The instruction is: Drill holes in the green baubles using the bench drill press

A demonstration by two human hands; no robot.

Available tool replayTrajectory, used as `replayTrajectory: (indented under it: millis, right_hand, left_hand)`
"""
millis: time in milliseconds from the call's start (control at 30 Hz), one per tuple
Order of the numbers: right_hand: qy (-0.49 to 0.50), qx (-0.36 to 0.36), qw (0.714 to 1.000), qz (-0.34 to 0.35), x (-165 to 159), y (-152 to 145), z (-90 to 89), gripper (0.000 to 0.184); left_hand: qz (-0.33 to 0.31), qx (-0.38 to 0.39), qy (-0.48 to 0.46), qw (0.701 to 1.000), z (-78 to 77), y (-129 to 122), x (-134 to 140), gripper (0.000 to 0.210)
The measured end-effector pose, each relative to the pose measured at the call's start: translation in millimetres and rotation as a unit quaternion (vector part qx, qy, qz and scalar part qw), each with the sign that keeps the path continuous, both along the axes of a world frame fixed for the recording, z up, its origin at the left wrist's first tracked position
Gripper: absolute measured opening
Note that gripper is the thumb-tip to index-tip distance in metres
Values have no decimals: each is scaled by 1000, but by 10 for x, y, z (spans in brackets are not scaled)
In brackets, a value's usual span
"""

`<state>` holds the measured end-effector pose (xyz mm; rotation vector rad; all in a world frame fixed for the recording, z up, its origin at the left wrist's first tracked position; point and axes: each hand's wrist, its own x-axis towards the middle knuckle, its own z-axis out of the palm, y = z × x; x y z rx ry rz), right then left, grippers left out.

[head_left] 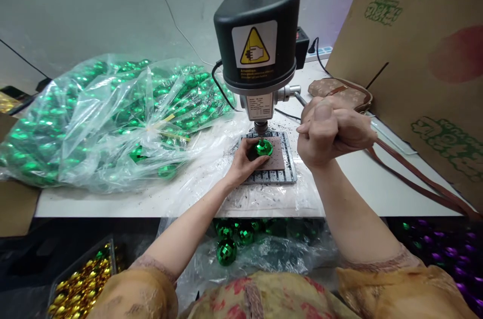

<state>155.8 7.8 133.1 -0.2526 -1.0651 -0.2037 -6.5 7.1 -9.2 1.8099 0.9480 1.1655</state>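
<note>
A shiny green faceted ball (264, 147) sits on a small brownish pad (277, 155) over the slotted metal base (290, 170) of a bench drill press (256, 17). My left hand (247, 160) pinches this ball from its left side, thumb in front and fingers behind. Directly above it is the drill's chuck (260, 128); whether the bit touches the ball is hard to make out. My right hand (328, 130) is closed in a fist around the press's feed lever (300, 98), whose end the fingers hide. Dark shavings lie scattered over the base.
On the left, a clear plastic bag (113, 123) bulges with green balls. A cardboard box (422, 72) and a brown patterned bag (335, 88) stand right. Below the table edge are loose green balls (226, 252), a bin of gold balls (81, 284) and purple balls (449, 253).
</note>
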Motion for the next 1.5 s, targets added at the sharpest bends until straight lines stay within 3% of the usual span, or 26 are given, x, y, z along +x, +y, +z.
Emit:
replayTrajectory:
  millis: [167,267,400,500,600,667,733,800,867,900,967,1067,1133,1167,1267,1333,1500]
  right_hand:
    - [-26,10,1000,5,9,-27,-36,51]
    - [5,-39,999,21,-30,-112,167,49]
    - [22,-129,990,50,-38,-109,557,42]
    - [7,-141,988,69,4,14,700,42]
    - [0,-144,989,39,33,107,705,43]
    - [2,-139,990,33,31,115,689,46]
    - [8,-123,991,54,20,96,684,46]
    - [16,-109,991,70,5,73,689,44]
    - [24,-102,991,77,-8,62,694,41]
    - [29,-105,991,81,-13,60,695,40]
    - [41,-97,990,89,-17,61,692,40]
    - [44,-111,989,83,-10,47,682,40]
    - [43,-137,987,68,-3,22,678,40]
    - [44,-153,985,62,-3,7,678,40]
    - [49,-168,983,55,-17,-22,682,41]
    - [54,-162,984,56,-34,-21,688,41]
    - [60,-143,986,56,-57,-6,699,42]
  left_hand:
    - [-8,-29,-29,999,30,-25,11,53]
    - [8,-26,-22,999,53,-34,37,52]
    - [83,12,27,996,134,-82,53,47]
    - [125,73,64,987,264,-302,4,42]
    - [26,152,104,983,349,-747,-88,41]
    - [-89,228,154,957,313,-1104,-149,42]
    - [-178,322,256,894,208,-1427,-196,35]
    - [-240,379,362,817,83,-1644,-236,29]
    - [-257,400,394,787,-6,-1697,-283,30]
    - [-241,407,378,796,-27,-1649,-315,28]
    - [-159,399,321,844,-11,-1399,-409,20]
    - [22,265,302,915,120,-703,-620,23]
    - [159,128,336,920,231,-139,-772,23]
    - [186,110,340,915,281,136,-836,24]
    - [204,102,342,912,383,828,-942,28]
    - [191,104,340,915,411,1147,-934,31]
    - [161,96,329,926,387,1575,-776,25]
